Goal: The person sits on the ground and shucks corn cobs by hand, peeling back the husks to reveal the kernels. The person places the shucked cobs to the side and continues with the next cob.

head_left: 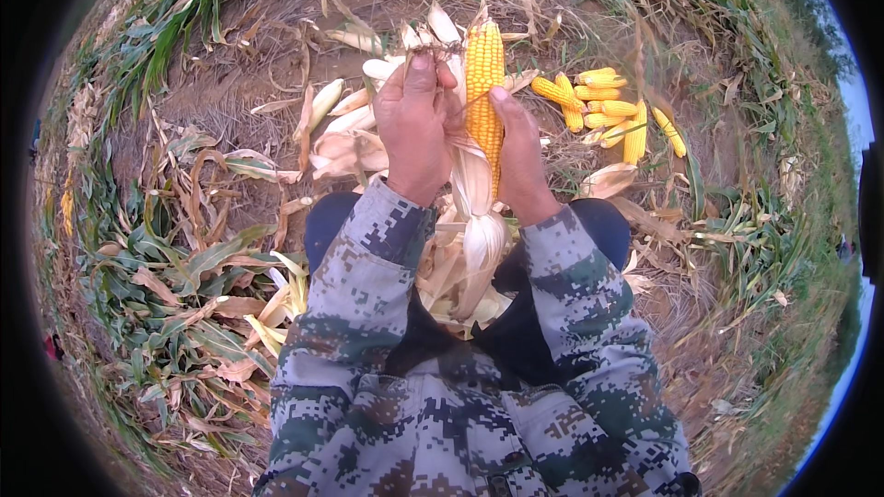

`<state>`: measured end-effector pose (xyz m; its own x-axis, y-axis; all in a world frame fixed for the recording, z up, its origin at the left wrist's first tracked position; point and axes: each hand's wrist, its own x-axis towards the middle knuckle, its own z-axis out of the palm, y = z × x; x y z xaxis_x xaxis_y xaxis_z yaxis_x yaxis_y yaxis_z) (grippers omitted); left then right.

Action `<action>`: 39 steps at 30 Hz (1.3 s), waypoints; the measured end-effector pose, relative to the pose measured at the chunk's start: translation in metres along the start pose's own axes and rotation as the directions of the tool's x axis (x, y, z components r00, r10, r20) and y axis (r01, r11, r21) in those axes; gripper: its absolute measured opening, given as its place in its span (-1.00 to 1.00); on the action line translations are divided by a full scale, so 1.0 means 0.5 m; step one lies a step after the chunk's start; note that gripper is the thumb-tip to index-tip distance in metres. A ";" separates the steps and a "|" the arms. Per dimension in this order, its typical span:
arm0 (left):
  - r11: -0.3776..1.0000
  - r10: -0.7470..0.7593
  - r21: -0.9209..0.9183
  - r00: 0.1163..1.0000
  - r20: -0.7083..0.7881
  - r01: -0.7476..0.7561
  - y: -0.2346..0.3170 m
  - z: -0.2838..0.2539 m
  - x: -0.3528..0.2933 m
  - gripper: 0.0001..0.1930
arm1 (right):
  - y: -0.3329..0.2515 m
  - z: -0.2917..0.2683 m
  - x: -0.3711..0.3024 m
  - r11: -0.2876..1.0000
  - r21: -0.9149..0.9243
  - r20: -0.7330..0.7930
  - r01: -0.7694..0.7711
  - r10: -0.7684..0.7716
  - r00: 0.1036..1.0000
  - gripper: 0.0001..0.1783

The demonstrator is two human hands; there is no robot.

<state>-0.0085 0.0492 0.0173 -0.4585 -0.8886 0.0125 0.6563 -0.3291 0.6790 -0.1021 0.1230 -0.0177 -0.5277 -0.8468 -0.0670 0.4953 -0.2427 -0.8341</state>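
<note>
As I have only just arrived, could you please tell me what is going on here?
The person's right hand holds a bared yellow ear of corn; the left hand grips pale husk, some of which hangs below the ear. Bare yellow ears lie heaped on the ground to the right, and loose husks are scattered to the left.

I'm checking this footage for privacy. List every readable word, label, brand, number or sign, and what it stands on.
None can be read. No lettering shows on the held corn cob, the loose husks, the pile of cobs or the camouflage jacket; the far edges are too blurred to tell.
</note>
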 end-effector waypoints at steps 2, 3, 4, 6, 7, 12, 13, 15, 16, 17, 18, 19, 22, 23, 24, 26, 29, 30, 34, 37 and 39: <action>0.996 -0.069 -0.056 0.993 0.093 0.074 0.003 -0.004 -0.035 -0.61 | 0.006 -0.002 0.008 0.978 0.174 -0.076 -0.113 0.127 0.989 -0.56; 0.996 -0.094 -0.001 0.989 0.115 0.094 -0.002 -0.003 -0.055 -0.62 | 0.009 -0.002 0.009 0.950 0.265 -0.106 -0.162 0.196 0.975 -0.57; 0.994 -0.107 0.044 0.985 0.137 0.102 -0.008 -0.003 -0.073 -0.62 | 0.010 -0.003 0.010 0.947 0.290 -0.074 -0.138 0.166 0.983 -0.57; 0.991 -0.094 0.114 0.982 0.161 0.076 -0.011 -0.010 -0.102 -0.63 | 0.008 -0.006 0.009 0.989 0.024 -0.087 -0.143 0.144 0.986 -0.52; 0.993 -0.095 0.084 0.981 0.167 0.082 -0.007 -0.017 -0.115 -0.63 | 0.007 -0.007 0.006 0.984 -0.108 -0.073 -0.140 0.133 0.988 -0.49; 0.993 -0.117 0.041 0.974 0.195 0.111 0.026 -0.061 -0.207 -0.65 | -0.032 -0.034 0.026 0.984 0.174 -0.112 -0.045 0.065 0.992 -0.46; 0.993 -0.098 0.082 0.978 0.182 0.084 0.027 -0.066 -0.227 -0.65 | -0.035 -0.039 0.032 0.985 0.162 -0.110 -0.059 0.078 0.991 -0.48; 0.987 -0.160 0.030 0.963 0.215 0.157 0.033 -0.077 -0.252 -0.65 | -0.036 -0.044 0.042 0.988 0.153 -0.171 -0.028 0.054 0.984 -0.51; 0.980 -0.194 -0.005 0.956 0.222 0.200 0.037 -0.082 -0.266 -0.65 | -0.040 -0.049 0.044 0.992 0.126 -0.153 0.004 0.015 0.988 -0.50; 0.967 -0.236 -0.045 0.950 0.204 0.250 0.043 -0.088 -0.281 -0.64 | -0.042 -0.053 0.044 0.985 0.172 -0.137 -0.012 0.036 0.990 -0.51; 0.973 -0.208 -0.046 0.946 0.248 0.226 0.046 -0.093 -0.294 -0.60 | -0.045 -0.056 0.043 0.975 0.221 -0.116 -0.030 0.057 0.992 -0.51; 0.970 -0.230 -0.035 0.959 0.168 0.239 0.049 -0.099 -0.309 -0.60 | -0.049 -0.059 0.042 0.965 0.261 -0.126 -0.014 0.049 0.991 -0.52; 0.967 -0.235 -0.082 0.967 0.098 0.243 0.040 -0.120 -0.338 -0.66 | -0.045 -0.054 0.035 0.974 0.220 -0.003 -0.053 0.055 0.998 -0.53; 0.973 -0.189 0.141 0.981 0.047 0.180 0.034 -0.128 -0.343 -0.70 | -0.040 -0.048 0.033 0.975 0.211 0.035 -0.066 0.060 0.998 -0.53; 0.930 -0.130 0.343 0.991 -0.031 0.133 0.031 -0.137 -0.347 -0.74 | -0.038 -0.046 0.030 0.976 0.198 0.108 -0.093 0.073 0.992 -0.50; 0.737 -0.164 0.641 0.977 -0.139 0.215 0.046 -0.157 -0.356 -0.72 | -0.031 -0.040 0.023 0.990 0.134 0.169 -0.031 0.008 0.986 -0.50; 0.720 -0.074 0.692 0.997 0.001 0.053 0.085 -0.170 -0.349 -0.49 | -0.028 -0.037 0.013 0.997 -0.009 0.265 0.080 -0.075 0.961 -0.46; 0.704 -0.083 0.706 0.996 -0.025 0.077 0.112 -0.171 -0.342 -0.36 | -0.027 -0.034 0.011 0.998 -0.020 0.277 0.055 -0.047 0.960 -0.44; 0.639 0.079 0.764 0.996 0.044 -0.084 0.163 -0.127 -0.281 -0.38 | -0.026 -0.023 -0.009 0.997 -0.070 0.363 0.015 0.011 0.932 -0.36; 0.576 0.117 0.800 0.985 0.127 -0.171 0.166 -0.077 -0.204 -0.32 | -0.014 -0.008 -0.028 0.996 -0.073 0.452 -0.053 0.080 0.888 -0.35; 0.556 0.108 0.799 0.973 0.204 -0.229 0.162 -0.052 -0.158 -0.25 | 0.000 -0.001 -0.041 0.993 -0.070 0.528 -0.096 0.119 0.841 -0.34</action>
<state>0.0965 0.0842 0.0523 -0.4973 -0.8350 0.2353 -0.0091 0.2763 0.9610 -0.0917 0.1404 -0.0165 -0.0205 -0.9908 0.1336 0.4945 -0.1262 -0.8600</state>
